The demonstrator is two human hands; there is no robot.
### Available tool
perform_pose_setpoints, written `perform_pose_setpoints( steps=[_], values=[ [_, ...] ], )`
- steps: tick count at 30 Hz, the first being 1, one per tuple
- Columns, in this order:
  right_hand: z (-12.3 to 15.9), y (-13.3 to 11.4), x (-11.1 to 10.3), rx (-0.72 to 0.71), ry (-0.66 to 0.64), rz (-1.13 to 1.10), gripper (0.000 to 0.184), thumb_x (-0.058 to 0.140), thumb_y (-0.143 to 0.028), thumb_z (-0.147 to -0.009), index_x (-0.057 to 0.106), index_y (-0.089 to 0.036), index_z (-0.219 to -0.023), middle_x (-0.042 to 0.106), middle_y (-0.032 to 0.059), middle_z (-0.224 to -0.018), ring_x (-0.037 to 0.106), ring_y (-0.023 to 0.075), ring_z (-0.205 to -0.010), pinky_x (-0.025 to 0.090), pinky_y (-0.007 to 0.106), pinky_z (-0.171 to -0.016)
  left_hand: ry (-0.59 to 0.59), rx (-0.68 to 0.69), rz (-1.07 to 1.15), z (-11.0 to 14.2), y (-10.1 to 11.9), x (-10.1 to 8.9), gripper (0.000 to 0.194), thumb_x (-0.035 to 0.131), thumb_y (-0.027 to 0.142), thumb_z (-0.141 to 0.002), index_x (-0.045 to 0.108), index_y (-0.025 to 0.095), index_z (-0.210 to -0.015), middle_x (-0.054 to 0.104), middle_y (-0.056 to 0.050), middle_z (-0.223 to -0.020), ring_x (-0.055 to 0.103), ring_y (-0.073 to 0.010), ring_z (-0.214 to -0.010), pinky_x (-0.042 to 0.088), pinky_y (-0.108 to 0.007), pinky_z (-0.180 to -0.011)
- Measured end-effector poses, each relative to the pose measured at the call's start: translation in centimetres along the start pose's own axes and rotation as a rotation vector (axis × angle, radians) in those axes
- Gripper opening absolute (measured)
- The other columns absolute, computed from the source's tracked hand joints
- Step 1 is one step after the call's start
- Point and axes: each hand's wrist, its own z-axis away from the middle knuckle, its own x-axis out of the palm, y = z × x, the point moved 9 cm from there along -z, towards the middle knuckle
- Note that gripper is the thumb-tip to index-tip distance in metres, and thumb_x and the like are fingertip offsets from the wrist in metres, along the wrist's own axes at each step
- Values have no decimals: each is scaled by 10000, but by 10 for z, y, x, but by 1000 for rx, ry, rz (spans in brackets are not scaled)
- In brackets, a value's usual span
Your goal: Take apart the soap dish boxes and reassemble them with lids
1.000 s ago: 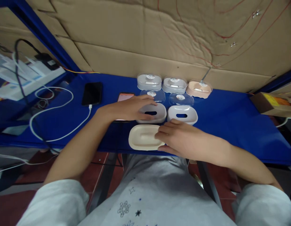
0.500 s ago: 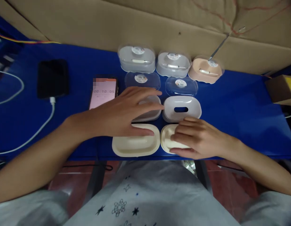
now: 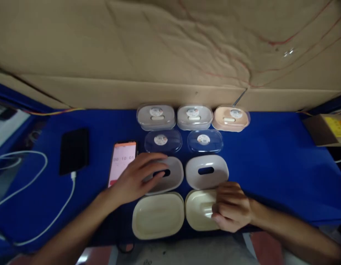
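Observation:
My left hand (image 3: 144,176), fingers spread and slightly bent, is over the left part of a pale grey oval box (image 3: 174,175) with a slot in its bottom. It looks empty; whether the fingertips touch the box is unclear. My right hand (image 3: 232,207) is closed at the right end of a cream oval tray (image 3: 196,209), its fingers curled over and hiding that rim. A second cream oval tray (image 3: 158,215) lies to the left. Behind the right tray sits another pale grey slotted box (image 3: 207,182).
Two clear lids (image 3: 162,146) with round stickers lie behind the boxes. Further back stand two grey lidded boxes (image 3: 156,123) and a peach one (image 3: 231,123). A phone (image 3: 123,158) shows a timer. At left lies a black device (image 3: 74,151) with a white cable; cardboard (image 3: 159,88) stands behind.
The view has tipped up, so everything sits lower. My left hand has drawn left, off the gap between the grey boxes and away from the left cream tray. My right hand stays at the right tray.

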Motion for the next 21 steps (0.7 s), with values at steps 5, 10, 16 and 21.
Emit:
perform_pose_setpoints(
  steps=[5, 10, 16, 21],
  values=[
    [-3, 7, 4, 17, 11, 6, 404, 510, -176, -1040, 538, -232, -641, 431, -58, -514, 378, 135, -450, 272, 358, -492, 15, 30, 10, 1, 1, 3, 231, 655, 173, -1049, 747, 285, -1229, 775, -78, -1320, 784, -226, -1152, 659, -374, -986],
    [-3, 6, -2, 53, -61, 13, 367, 518, -195, -1045, 583, -231, -685, 462, -45, -528, 397, 147, -446, 268, 374, -504, 68, 13, 30, 3, 4, -5, 274, 660, 116, -1024, 744, 289, -1219, 769, -59, -1312, 782, -218, -1133, 668, -372, -976],
    [-3, 19, -14, 173, -46, -14, 349, 509, -191, -1070, 611, -224, -738, 532, -37, -535, 467, 145, -440, 340, 364, -493, 60, -26, 14, 4, 4, -8, 305, 659, 88, -997, 755, 295, -1200, 789, -44, -1259, 801, -222, -1074, 701, -360, -895],
    [-2, 14, -18, 146, -8, 9, 358, 510, -233, -1092, 611, -230, -748, 576, -32, -540, 473, 147, -427, 322, 378, -485, 59, 57, -47, 0, 13, -7, 289, 686, 77, -981, 754, 277, -1178, 788, -36, -1226, 807, -219, -1037, 716, -368, -878]
  ],
)
